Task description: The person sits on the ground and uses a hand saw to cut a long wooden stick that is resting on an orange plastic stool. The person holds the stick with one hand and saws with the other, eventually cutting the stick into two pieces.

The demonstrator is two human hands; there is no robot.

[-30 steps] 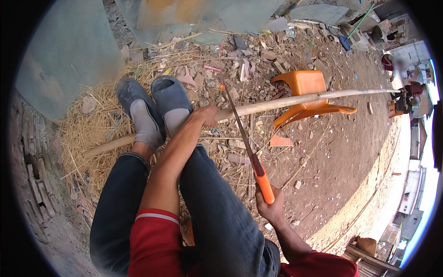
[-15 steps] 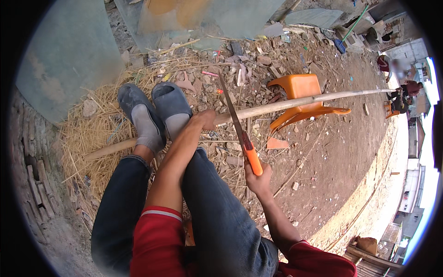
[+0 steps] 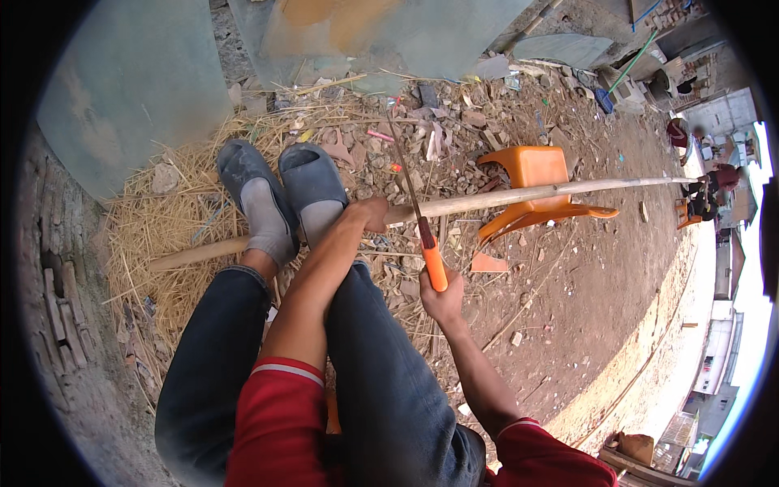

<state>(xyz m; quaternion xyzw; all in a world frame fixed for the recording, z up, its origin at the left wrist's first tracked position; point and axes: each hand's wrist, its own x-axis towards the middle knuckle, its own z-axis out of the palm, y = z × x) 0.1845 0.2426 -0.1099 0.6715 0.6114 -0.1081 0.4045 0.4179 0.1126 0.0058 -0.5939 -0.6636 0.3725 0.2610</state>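
A long, pale wooden pole (image 3: pixel 503 197) runs from the straw at left, over the orange plastic stool, toward the far right. My left hand (image 3: pixel 372 213) is closed around it, just beside my sandalled feet (image 3: pixel 312 174). In my right hand (image 3: pixel 444 299) is a handsaw (image 3: pixel 434 264), gripped by its orange handle. Its narrow dark blade points away from me and crosses the pole a little right of my left hand. Whether the teeth have cut into the wood cannot be seen.
The orange plastic stool (image 3: pixel 540 166) lies tipped over under the pole. Straw (image 3: pixel 154 219) and broken rubble (image 3: pixel 479 130) cover the ground. Grey-green sheets (image 3: pixel 134 97) lean at the back, and a brick wall (image 3: pixel 65 316) stands at left. People (image 3: pixel 718 178) sit at far right.
My right hand has pushed the saw slightly forward and left, so more of its blade lies past the pole. My left hand keeps its hold. The whole view has shifted a little.
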